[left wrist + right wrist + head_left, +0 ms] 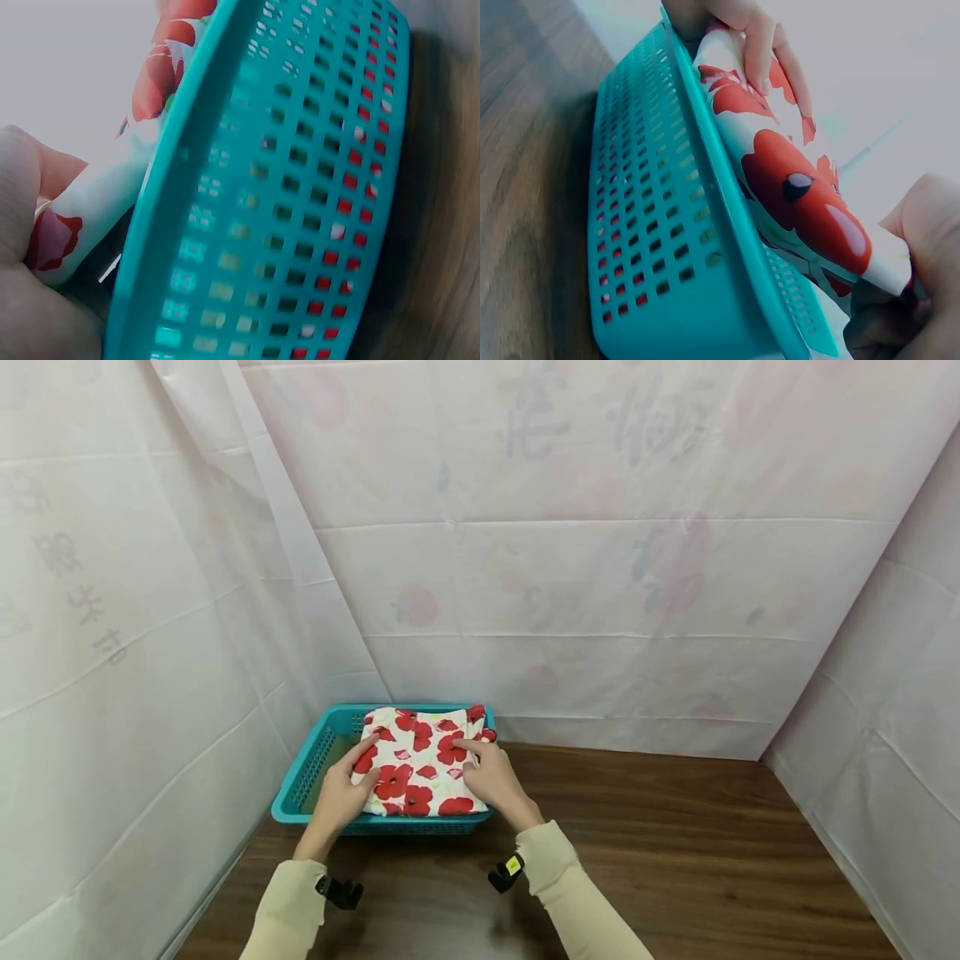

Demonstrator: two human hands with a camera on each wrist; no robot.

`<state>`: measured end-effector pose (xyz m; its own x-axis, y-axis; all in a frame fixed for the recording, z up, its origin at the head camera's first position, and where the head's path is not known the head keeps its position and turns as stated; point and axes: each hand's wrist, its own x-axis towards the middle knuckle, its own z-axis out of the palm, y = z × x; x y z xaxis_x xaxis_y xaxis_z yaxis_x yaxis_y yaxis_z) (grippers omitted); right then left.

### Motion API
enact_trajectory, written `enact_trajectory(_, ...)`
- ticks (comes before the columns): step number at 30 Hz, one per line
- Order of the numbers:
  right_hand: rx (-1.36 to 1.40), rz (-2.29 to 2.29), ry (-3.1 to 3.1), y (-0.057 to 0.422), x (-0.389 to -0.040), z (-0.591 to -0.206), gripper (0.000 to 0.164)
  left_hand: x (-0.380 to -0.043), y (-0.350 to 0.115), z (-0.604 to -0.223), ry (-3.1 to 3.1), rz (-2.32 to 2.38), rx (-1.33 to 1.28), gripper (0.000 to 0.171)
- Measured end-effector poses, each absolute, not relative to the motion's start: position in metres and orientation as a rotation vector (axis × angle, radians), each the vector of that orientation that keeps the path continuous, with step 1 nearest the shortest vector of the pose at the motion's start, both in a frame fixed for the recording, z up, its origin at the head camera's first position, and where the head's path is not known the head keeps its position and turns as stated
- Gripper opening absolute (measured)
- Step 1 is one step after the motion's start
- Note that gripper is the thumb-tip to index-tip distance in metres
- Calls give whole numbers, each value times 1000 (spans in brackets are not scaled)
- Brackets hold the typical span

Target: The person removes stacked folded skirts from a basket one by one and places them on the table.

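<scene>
A folded white cloth (427,760) printed with red flowers lies flat over the teal plastic basket (303,768), within its far rim and reaching its front rim. My left hand (341,789) grips the cloth's left edge, thumb and index finger spread over the top. At the right edge, my right hand (491,777) holds the cloth with its index finger stretched across the upper face. In the right wrist view, the right hand (930,270) has the cloth's edge between thumb and curled fingers. The left wrist view shows the cloth (90,210) bulging above the basket rim.
The basket stands on a dark wooden table (675,835), close to the back left corner. Pale printed curtains (600,568) hang at the back and on both sides. Through the basket's holes, red and white patches show low inside.
</scene>
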<state>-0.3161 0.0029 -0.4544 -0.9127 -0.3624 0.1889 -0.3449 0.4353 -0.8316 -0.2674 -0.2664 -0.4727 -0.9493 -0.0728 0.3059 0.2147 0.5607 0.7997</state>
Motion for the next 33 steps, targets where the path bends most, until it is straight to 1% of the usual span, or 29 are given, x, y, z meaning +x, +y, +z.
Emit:
enact_trajectory(8,-695,-1527,2706,26,-307,-449,44,-255,-244,-466,-2435,-1327,-172,55)
enact_trajectory(13,-632,-1646,2724,41,-301,-446,38,-250,-229,-459,-2387,-1362,-212,55)
enact_trajectory(22,-543,-1718,2748,78,-290,-439,36,-246,-187,-446,-2299,-1514,-309,56)
enact_trajectory(28,-508,-1691,2831,104,-282,-437,35,-242,-154,-446,-2240,-1636,-359,55)
enact_trajectory(33,-465,-1641,2896,125,-271,-438,34,-238,-128,-448,-2230,-1633,-390,56)
